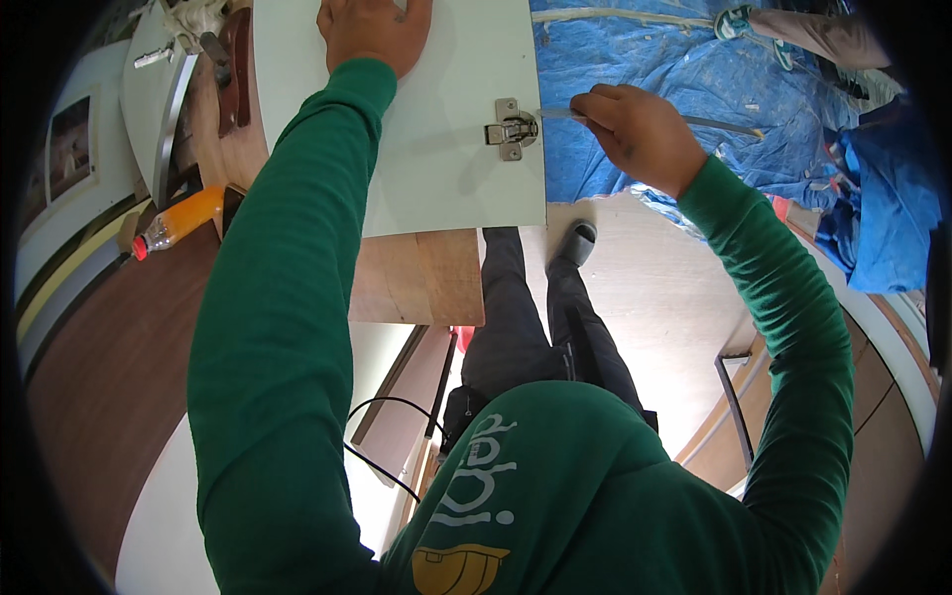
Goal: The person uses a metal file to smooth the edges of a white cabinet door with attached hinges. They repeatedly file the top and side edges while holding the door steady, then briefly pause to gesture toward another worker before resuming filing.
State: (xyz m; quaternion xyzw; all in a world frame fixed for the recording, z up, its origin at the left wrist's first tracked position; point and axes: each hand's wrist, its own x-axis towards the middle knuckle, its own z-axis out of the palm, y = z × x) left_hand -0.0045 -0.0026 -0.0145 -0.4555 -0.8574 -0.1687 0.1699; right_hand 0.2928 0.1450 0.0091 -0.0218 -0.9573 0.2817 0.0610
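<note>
A: Quick log. Progress?
B: Metal hinge (511, 131) sits on the white panel (446, 193), by its right edge, upper middle of frame. Looks placed, I'd judge. Whether it's fastened tight: can't tell, too small. So what's left is unclear too. Only one hinge in view.

A: Right hand (635, 134)?
B: Closed, fingers pinching a thin strip (560, 113), just right of the hinge. Pale end points at the hinge; touching or just short, can't tell. Kind of tool: can't tell.

A: Left hand (375, 35)?
B: Top of frame, over the panel, back of the hand up. Fingertips cut off by the upper edge, so can't tell if it's gripping anything.

A: Surface?
B: Panel lies flat, with a brown wooden board (426, 278) showing below its lower edge, centre of frame.

A: Room?
B: Crumpled blue tarp (635, 59) upper right, over a pale floor (650, 288). Another person's leg (823, 35) and green shoe (732, 22) in the upper right corner. Bottle of orange liquid (193, 216), red cap, lying tilted at left. Black cable (397, 400) lower centre, left of the wearer's dark trousers (501, 327).
</note>
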